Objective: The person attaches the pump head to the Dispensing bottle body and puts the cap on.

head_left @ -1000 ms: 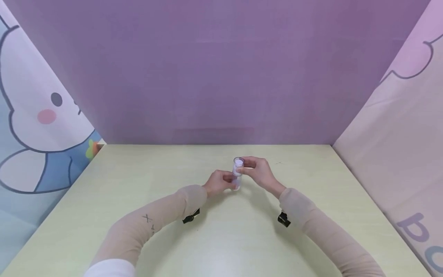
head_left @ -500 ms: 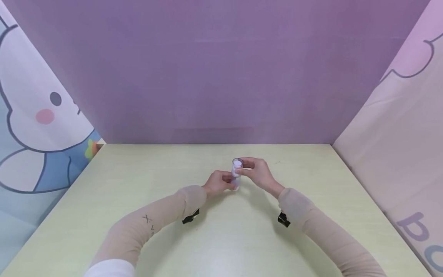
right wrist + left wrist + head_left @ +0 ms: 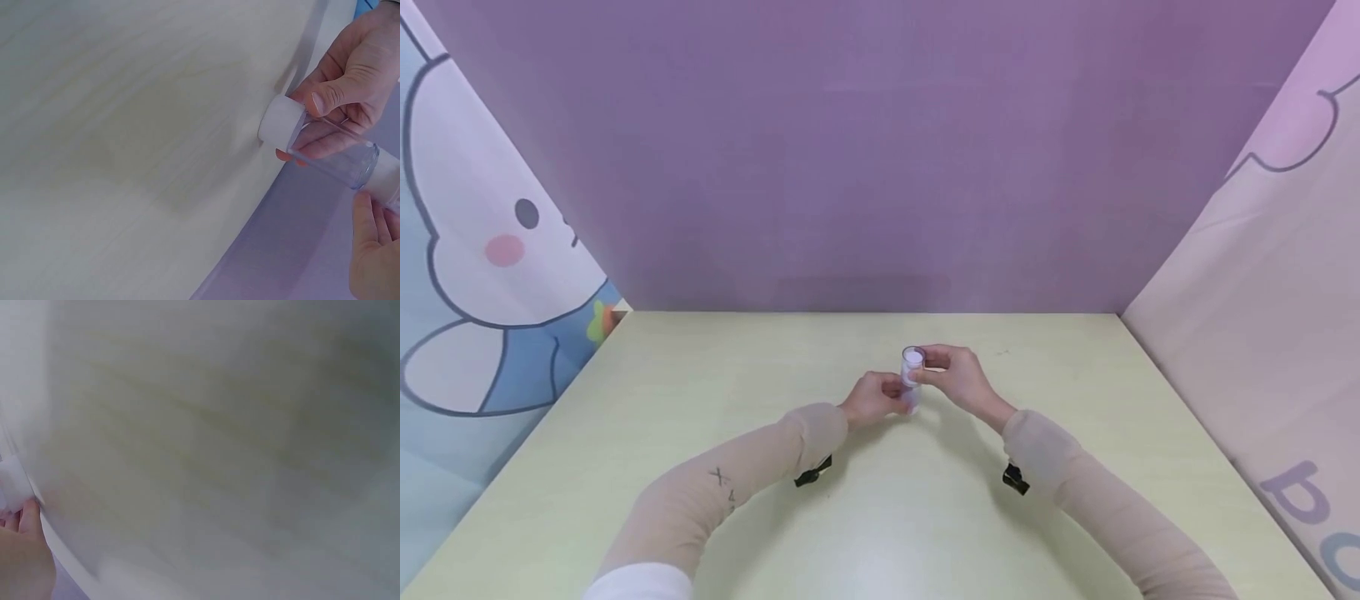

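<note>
A small clear bottle with a white end stands upright over the table between the hands. My left hand grips its lower part. In the right wrist view the left thumb and fingers wrap the clear wall beside the white bottom end. The right hand pinches the upper section, a clear cylinder with white inside. Its fingers rest at the white section in the right wrist view. The left wrist view catches only part of a hand at a white piece.
The pale yellow-green table reaches back to a purple wall panel. Cartoon-printed cloths flank it at left and right. Black wrist devices hang under both beige sleeves.
Right hand and upper section sink slightly toward the table and drift a little left. The left hand stays nearly in place, holding the lower part.
</note>
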Available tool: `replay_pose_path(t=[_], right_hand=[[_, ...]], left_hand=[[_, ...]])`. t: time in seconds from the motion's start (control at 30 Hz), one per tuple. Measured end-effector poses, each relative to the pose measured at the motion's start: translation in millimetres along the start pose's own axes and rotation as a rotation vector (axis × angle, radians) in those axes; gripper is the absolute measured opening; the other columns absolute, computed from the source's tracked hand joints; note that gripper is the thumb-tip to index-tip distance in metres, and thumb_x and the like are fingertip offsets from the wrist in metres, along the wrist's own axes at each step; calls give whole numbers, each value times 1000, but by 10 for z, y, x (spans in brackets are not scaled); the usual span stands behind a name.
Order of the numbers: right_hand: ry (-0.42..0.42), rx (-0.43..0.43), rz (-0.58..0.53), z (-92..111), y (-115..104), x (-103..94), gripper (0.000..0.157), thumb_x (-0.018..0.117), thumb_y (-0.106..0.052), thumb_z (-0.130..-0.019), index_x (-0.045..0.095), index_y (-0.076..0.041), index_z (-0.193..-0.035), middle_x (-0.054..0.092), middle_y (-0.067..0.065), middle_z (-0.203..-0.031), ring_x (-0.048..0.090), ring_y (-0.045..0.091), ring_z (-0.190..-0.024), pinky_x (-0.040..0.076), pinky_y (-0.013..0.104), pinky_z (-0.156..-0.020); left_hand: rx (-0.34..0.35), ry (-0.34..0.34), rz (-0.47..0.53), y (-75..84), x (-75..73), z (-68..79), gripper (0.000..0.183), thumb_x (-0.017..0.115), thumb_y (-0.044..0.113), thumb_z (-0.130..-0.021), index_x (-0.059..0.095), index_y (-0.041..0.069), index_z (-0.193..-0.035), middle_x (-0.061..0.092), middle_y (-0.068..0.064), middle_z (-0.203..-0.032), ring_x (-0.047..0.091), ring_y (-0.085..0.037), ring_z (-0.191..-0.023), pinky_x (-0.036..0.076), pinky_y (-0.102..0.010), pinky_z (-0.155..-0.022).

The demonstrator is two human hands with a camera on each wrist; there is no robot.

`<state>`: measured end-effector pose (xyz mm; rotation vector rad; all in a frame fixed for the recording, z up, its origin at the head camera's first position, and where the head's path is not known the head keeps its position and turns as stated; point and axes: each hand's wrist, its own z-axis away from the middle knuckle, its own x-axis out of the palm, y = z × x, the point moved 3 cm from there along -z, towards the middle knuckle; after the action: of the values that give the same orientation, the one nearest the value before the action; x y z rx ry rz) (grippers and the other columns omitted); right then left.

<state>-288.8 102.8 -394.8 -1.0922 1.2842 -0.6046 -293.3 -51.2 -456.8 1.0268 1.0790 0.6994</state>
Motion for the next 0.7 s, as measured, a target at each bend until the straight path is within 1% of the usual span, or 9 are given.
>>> replay_pose_path(t=[0.2, 0.4, 0.5, 0.53, 0.6, 0.63, 0.7], right_hand=[[-8, -2, -7, 2, 7, -7, 42, 72, -17, -79, 61, -6, -118, 64, 11, -115, 59, 26, -108, 50, 37, -89], [-26, 10, -29, 8, 31, -19, 43, 71, -16, -80, 60, -4, -119, 63, 13, -117, 58, 27, -110, 50, 37, -90], [-60, 10, -53, 20, 66, -14, 46, 70, -16, -80, 57, -3, -122, 60, 15, -122, 56, 29, -113, 49, 36, -91], [-76, 14, -56, 40, 44, -19, 47, 70, -15, -81, 55, -3, -124, 58, 16, -124, 54, 30, -115, 48, 37, -92], [-105, 23, -51, 55, 72, -42, 51, 70, -16, -81, 52, -4, -127, 54, 15, -129, 51, 31, -118, 46, 38, -95], [-112, 24, -34, 69, 80, -68, 54, 70, -18, -81, 50, -4, -129, 52, 15, -131, 50, 32, -120, 45, 39, -96], [-115, 29, 27, 121, 89, -168, 59, 69, -24, -82, 46, -5, -133, 47, 15, -136, 46, 33, -123, 42, 42, -99]], left_hand=[[13, -2, -5, -6, 8, -8, 41, 72, 5, -76, 61, 1, -115, 63, -14, -115, 59, -25, -108, 49, -31, -91], [-2, -14, -11, 3, 29, -16, 40, 72, 4, -76, 61, 1, -115, 63, -13, -115, 59, -24, -108, 50, -30, -89], [-7, -18, -9, 16, 32, 0, 45, 71, 3, -76, 58, 2, -119, 61, -14, -120, 56, -26, -112, 47, -34, -94], [-9, -20, -10, 27, 28, 17, 48, 71, 4, -76, 56, 3, -122, 59, -13, -123, 54, -27, -115, 45, -36, -97], [-15, -31, -26, 24, -20, 33, 56, 72, 6, -75, 52, 4, -128, 53, -12, -130, 49, -29, -120, 40, -39, -101], [-15, -35, -52, 29, -66, 57, 60, 72, 9, -76, 48, 5, -131, 50, -12, -134, 47, -30, -123, 39, -40, -103], [-9, -35, -145, 47, -213, 139, 65, 71, 14, -78, 42, 6, -136, 46, -13, -137, 44, -31, -126, 34, -43, -105]])
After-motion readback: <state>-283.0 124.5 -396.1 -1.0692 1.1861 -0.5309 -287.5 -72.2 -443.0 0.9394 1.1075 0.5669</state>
